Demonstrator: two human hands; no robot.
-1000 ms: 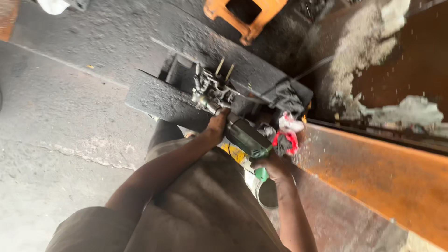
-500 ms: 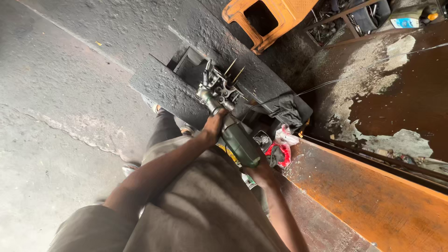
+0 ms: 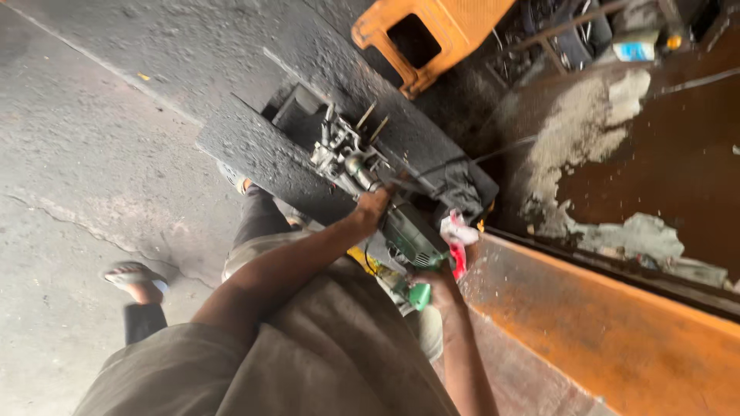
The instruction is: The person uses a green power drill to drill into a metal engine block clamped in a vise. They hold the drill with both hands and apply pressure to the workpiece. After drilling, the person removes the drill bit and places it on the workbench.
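Tool: one green power tool, centre of the frame, just right of the middle.
Long axis: runs diagonally, from lower right (green tail end by the wrist) to upper left, nose pointing at the metal part.
Workpiece: one grey metal assembly with several thin studs sticking up; sits on a dark, grimy slab, upper centre. Tool nose meets it; exact contact is blurred.
Left hand: fingers curled over the front of the tool, next to the assembly, gripping.
Right hand: closed around the rear green handle, lower centre right.
Cable: one dark cord trails from the assembly area toward the upper right.
Rag: one red-and-white cloth, just right of the tool body.
Stool: one orange plastic stool, top centre.
Beam: one rusty orange steel beam, lower right.
Feet: one sandalled foot at left on the concrete floor; a second foot partly hidden near the slab edge.
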